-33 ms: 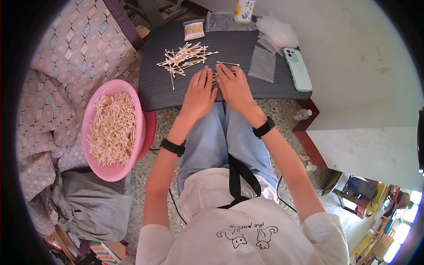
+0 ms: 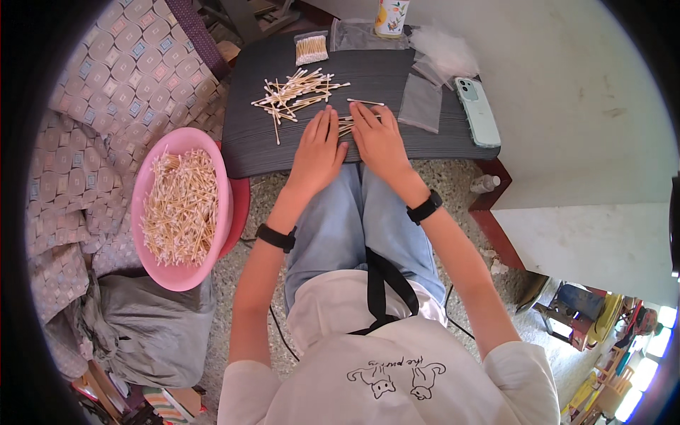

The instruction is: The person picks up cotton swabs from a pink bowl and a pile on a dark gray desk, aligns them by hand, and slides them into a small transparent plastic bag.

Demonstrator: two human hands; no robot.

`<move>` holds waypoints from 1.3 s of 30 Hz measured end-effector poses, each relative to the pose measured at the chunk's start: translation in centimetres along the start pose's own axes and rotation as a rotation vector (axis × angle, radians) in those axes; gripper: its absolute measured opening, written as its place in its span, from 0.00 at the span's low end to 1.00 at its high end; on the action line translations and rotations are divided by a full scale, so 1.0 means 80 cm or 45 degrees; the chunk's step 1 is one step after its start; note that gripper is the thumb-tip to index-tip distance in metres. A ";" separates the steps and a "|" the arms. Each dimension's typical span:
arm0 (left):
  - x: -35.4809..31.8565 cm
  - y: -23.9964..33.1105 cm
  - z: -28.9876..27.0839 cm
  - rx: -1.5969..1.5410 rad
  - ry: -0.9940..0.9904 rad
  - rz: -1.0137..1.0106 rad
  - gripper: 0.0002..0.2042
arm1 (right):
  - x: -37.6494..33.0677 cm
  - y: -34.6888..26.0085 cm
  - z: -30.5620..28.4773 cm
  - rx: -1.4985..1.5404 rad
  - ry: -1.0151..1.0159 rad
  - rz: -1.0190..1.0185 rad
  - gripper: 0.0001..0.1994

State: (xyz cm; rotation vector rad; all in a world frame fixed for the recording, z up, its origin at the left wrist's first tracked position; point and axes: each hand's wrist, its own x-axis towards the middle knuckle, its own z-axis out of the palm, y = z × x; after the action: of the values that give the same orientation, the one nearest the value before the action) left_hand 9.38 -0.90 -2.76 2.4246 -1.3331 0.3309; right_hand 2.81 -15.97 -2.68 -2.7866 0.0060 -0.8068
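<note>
Mint phone (image 2: 477,111) at table edge; pink basin (image 2: 219,185) on stool; grey bag (image 2: 149,329) on floor.

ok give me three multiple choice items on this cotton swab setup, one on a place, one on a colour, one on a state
1. Where is the phone?
A. right end of the dark table
B. in the basin
C. on the floor

2. What colour is the basin of swabs?
A. blue
B. pink
C. green

3. How are the left hand and right hand?
A. raised in the air
B. palms down on the table, small bunch of swabs between them
C. inside the basin

Answers: 1 A, it lies by the table's right edge. 2 B, its rim is pink. 3 B, both rest flat on the tabletop.
</note>
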 end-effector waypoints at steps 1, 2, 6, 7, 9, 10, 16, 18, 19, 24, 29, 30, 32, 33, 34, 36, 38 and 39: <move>-0.002 -0.002 0.000 -0.055 0.048 -0.001 0.28 | -0.003 0.001 -0.001 -0.001 0.001 0.000 0.23; -0.002 0.000 0.000 -0.056 0.046 -0.001 0.28 | -0.009 -0.001 -0.001 -0.006 0.007 -0.013 0.23; -0.001 0.004 0.002 0.011 0.012 0.025 0.29 | -0.012 -0.009 0.002 -0.015 -0.055 -0.107 0.23; 0.000 0.004 0.002 -0.009 0.022 0.030 0.29 | -0.010 -0.010 0.001 -0.014 -0.055 -0.108 0.23; 0.000 0.002 -0.002 0.043 0.004 0.052 0.28 | -0.004 -0.009 -0.002 0.207 -0.053 -0.034 0.23; 0.000 0.001 -0.004 0.096 -0.014 0.074 0.28 | -0.003 -0.007 -0.005 0.205 -0.054 -0.033 0.23; -0.010 -0.011 -0.009 0.020 0.085 0.020 0.24 | -0.011 0.000 -0.022 0.051 0.032 -0.005 0.18; -0.009 -0.006 -0.006 0.018 0.085 0.015 0.23 | -0.014 0.002 -0.022 0.002 0.028 -0.080 0.16; -0.008 -0.004 -0.004 0.020 0.085 0.010 0.22 | -0.018 0.002 -0.022 0.000 0.026 -0.080 0.16; -0.013 0.012 -0.007 0.020 0.094 -0.036 0.23 | -0.037 -0.014 -0.028 -0.073 0.001 -0.028 0.19; -0.013 0.016 -0.005 0.069 0.109 -0.049 0.24 | -0.047 -0.028 -0.025 -0.120 -0.003 0.025 0.20; -0.012 0.017 -0.003 0.095 0.102 -0.056 0.24 | -0.048 -0.030 -0.023 -0.171 -0.014 0.033 0.20; -0.012 0.018 -0.002 0.119 0.093 -0.063 0.25 | -0.043 -0.035 -0.016 -0.198 -0.028 0.054 0.21; -0.010 0.018 -0.002 0.124 0.085 -0.060 0.25 | -0.041 -0.037 -0.014 -0.226 -0.041 0.074 0.21; -0.009 0.017 -0.002 0.130 0.076 -0.058 0.25 | -0.037 -0.037 -0.012 -0.226 -0.044 0.076 0.21; -0.005 0.013 0.001 0.128 0.074 -0.047 0.26 | -0.029 -0.030 -0.005 -0.176 -0.057 0.044 0.23; -0.003 0.008 0.004 0.128 0.072 -0.040 0.26 | -0.025 -0.023 -0.001 -0.155 -0.082 0.032 0.24; -0.002 0.006 0.005 0.135 0.068 -0.038 0.26 | -0.023 -0.020 0.001 -0.132 -0.108 0.018 0.25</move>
State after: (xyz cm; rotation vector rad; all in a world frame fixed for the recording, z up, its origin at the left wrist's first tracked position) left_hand 8.88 -1.15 -3.07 2.5009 -1.2856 0.4658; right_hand 1.20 -14.26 -3.29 -2.9127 0.0539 -0.7035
